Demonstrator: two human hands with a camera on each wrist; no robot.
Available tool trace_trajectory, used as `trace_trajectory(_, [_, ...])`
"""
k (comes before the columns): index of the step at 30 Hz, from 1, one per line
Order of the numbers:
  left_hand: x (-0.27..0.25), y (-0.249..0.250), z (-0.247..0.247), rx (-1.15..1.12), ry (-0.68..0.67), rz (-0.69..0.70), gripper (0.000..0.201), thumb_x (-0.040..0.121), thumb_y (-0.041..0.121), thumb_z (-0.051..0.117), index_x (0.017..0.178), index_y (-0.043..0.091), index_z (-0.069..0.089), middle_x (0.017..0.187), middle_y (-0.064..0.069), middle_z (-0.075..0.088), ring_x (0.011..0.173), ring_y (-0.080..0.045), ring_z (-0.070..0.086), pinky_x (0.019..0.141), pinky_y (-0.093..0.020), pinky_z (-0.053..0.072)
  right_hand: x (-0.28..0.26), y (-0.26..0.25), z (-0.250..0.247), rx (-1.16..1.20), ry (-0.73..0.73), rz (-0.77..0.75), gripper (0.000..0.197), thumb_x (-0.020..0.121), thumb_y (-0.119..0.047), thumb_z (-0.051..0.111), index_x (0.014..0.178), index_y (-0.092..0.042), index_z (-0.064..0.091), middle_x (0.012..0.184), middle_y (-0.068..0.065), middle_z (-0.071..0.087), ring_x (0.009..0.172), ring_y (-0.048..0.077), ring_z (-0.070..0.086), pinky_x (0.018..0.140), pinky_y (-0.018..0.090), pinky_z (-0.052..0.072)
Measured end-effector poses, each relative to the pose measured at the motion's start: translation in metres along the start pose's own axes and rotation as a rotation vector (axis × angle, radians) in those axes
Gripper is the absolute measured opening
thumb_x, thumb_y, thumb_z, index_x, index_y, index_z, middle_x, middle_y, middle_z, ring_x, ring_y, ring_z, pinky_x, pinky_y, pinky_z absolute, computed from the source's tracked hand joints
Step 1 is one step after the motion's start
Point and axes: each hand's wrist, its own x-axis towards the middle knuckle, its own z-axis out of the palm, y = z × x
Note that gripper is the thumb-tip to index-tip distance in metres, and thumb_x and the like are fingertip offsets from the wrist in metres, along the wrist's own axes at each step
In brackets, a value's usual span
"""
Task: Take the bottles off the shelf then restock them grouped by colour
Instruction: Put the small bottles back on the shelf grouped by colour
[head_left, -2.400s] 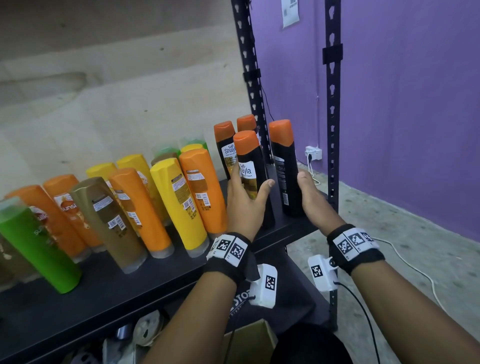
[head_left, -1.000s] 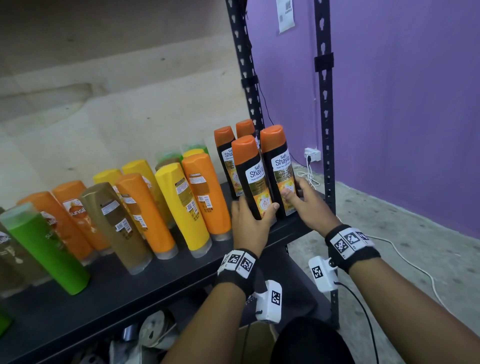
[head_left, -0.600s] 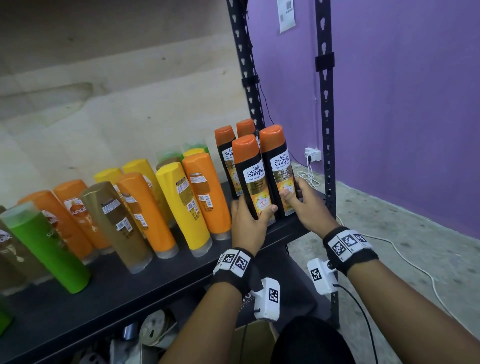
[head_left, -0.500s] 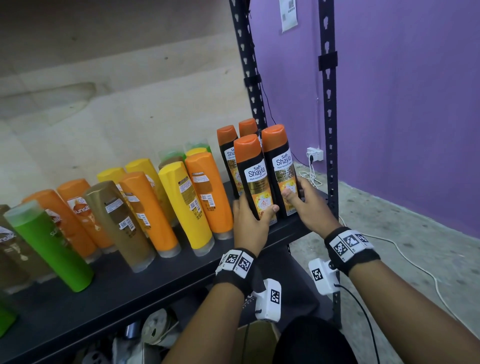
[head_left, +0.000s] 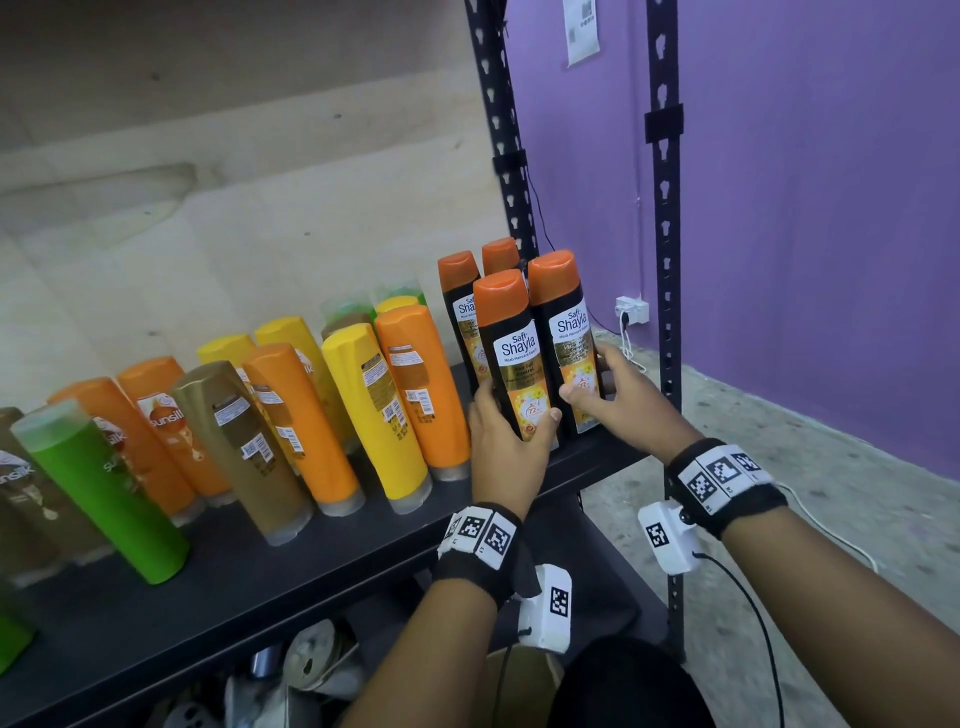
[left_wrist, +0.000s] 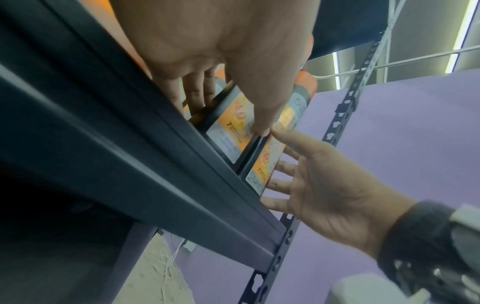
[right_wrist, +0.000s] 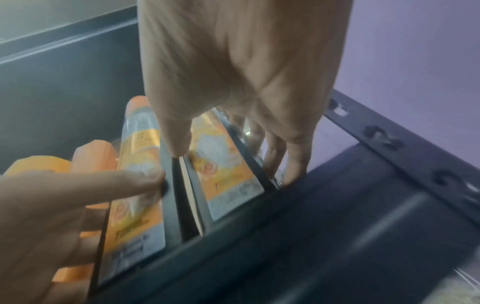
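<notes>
Two hands (head_left: 561, 421) grip edge bottles (head_left: 540, 353).

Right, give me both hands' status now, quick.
Left hand: grips the front-left black bottle, thumb across its label.
Right hand: holds the front-right black bottle, thumb on front, fingers behind.

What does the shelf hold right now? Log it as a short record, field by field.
shelf: black metal shelf board
right end: four black bottles with orange caps, two in front, two behind
left hand: grips front-left black bottle
right hand: grips front-right black bottle
middle: orange, yellow and brown bottles standing mixed
left end: translucent green bottle
grouping: black group together; the rest unsorted
</notes>
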Motion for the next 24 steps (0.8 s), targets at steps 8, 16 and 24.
trace_trajectory(8, [0.008, 0.031, -0.019, 0.111, -0.038, 0.038, 0.091, 0.091, 0.031, 0.075, 0.159, 0.024, 0.015, 0.153, -0.001, 0.046, 0.137, -0.021, 0.051, 0.106, -0.047, 0.050, 0.022, -0.032, -0.017, -0.107, -0.064, -0.076, 0.090, 0.087, -0.039, 0.078, 0.151, -0.049, 0.016, 0.130, -0.023, 0.048, 0.117, 0.004, 0.054, 0.093, 0.033, 0.046])
trace_trajectory(16, [0.012, 0.048, -0.025, 0.264, -0.068, 0.029, 0.110, 0.089, 0.024, 0.078, 0.162, 0.027, -0.004, 0.154, -0.003, 0.045, 0.132, -0.027, 0.055, 0.102, -0.050, 0.052, 0.027, -0.034, -0.013, -0.099, -0.052, -0.053, 0.095, 0.083, -0.025, 0.083, 0.143, -0.050, 0.014, 0.127, -0.016, 0.050, 0.098, -0.007, 0.058, 0.075, 0.016, 0.045])
trace_trajectory(24, [0.013, 0.052, -0.018, 0.245, -0.051, -0.044, 0.104, 0.089, 0.017, 0.076, 0.161, 0.024, 0.000, 0.151, -0.006, 0.047, 0.127, -0.030, 0.059, 0.099, -0.049, 0.054, 0.026, -0.044, -0.010, -0.127, -0.071, -0.018, 0.101, 0.084, -0.019, 0.082, 0.151, -0.042, 0.011, 0.130, -0.008, 0.058, 0.106, 0.013, 0.065, 0.084, 0.030, 0.053])
